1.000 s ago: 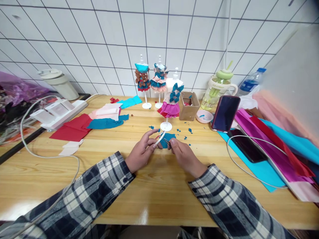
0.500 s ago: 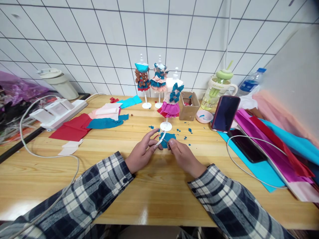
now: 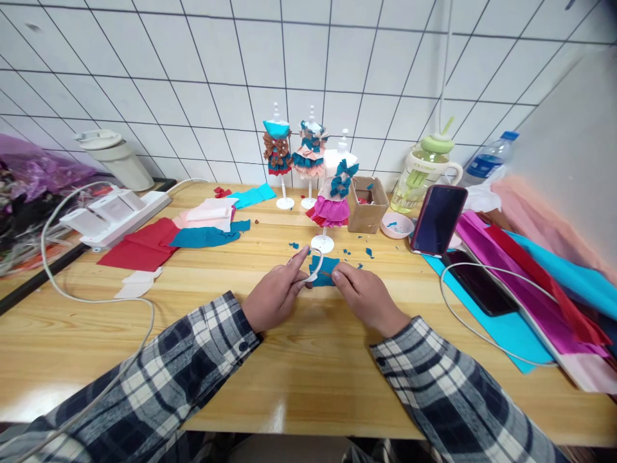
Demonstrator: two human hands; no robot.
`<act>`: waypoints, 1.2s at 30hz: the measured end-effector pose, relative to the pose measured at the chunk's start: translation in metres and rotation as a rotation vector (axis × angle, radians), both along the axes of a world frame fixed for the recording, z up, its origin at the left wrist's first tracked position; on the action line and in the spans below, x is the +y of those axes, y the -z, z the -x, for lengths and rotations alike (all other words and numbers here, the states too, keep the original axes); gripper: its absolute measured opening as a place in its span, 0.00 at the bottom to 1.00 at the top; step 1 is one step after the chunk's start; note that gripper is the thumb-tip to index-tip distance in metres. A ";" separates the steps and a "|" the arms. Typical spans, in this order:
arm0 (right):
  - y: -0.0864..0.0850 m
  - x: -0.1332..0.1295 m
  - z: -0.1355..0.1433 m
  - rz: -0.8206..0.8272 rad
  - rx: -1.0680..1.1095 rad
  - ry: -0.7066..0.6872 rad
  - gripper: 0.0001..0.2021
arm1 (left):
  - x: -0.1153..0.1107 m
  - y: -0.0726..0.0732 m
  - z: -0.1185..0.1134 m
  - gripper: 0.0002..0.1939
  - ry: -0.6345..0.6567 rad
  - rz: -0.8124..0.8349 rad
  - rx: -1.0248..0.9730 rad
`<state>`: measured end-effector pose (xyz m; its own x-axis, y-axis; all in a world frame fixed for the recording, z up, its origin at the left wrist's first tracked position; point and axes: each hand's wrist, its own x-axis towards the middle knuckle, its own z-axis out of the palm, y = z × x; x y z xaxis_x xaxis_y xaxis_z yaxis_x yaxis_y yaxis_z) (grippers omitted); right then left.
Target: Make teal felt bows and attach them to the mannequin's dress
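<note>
My left hand is closed on a curved white strip, its index finger pointing forward. The strip arcs over a teal crepe-paper piece on the table. On the other side of that paper, my right hand is pinched shut. Something thin sticks out from its fingertips, too small to name. Just beyond stands a small white dress form with teal bows and a magenta ruffled skirt. Two more dressed forms, one with brown bows and one with peach ruffles, stand behind it.
A cardboard box, pink bowl, green-lidded jug and propped phone stand right of the forms. Crepe sheets and a cable lie at right. Red paper and a power strip are at left.
My right hand has moved a little to the right, away from the left hand and the white strip. More of the teal paper shows between them. The view has shifted slightly.
</note>
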<state>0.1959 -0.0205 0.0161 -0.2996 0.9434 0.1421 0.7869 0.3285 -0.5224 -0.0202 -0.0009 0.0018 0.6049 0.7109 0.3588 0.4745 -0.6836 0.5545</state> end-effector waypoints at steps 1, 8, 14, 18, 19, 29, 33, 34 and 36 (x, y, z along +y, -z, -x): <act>-0.001 0.000 -0.001 -0.007 -0.008 -0.002 0.16 | 0.001 0.000 0.000 0.34 -0.006 -0.045 0.026; 0.002 0.000 0.003 -0.001 -0.022 0.003 0.18 | 0.002 0.000 0.000 0.36 -0.044 -0.286 0.239; 0.005 0.002 0.003 0.069 0.074 -0.007 0.20 | 0.002 0.001 0.000 0.37 -0.055 -0.339 0.292; 0.005 0.002 0.003 0.084 0.056 0.005 0.19 | 0.003 0.001 0.000 0.39 -0.038 -0.346 0.286; 0.005 0.002 0.003 0.085 0.049 0.008 0.19 | 0.003 0.001 0.000 0.39 -0.039 -0.345 0.292; 0.004 0.004 0.002 0.094 0.011 0.010 0.17 | 0.003 0.004 0.001 0.37 -0.069 -0.301 0.340; 0.004 0.004 0.003 0.087 0.001 0.015 0.16 | 0.003 0.002 0.000 0.37 -0.068 -0.278 0.311; 0.004 0.003 0.003 0.083 -0.005 0.017 0.16 | 0.003 0.001 -0.001 0.37 -0.067 -0.270 0.300; 0.004 0.003 0.003 0.075 -0.023 0.022 0.16 | 0.002 -0.001 -0.001 0.37 -0.055 -0.250 0.281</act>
<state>0.1925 -0.0177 0.0118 -0.2807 0.9576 0.0644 0.8058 0.2716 -0.5263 -0.0190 0.0015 0.0029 0.6674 0.6569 0.3509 0.6244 -0.7503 0.2170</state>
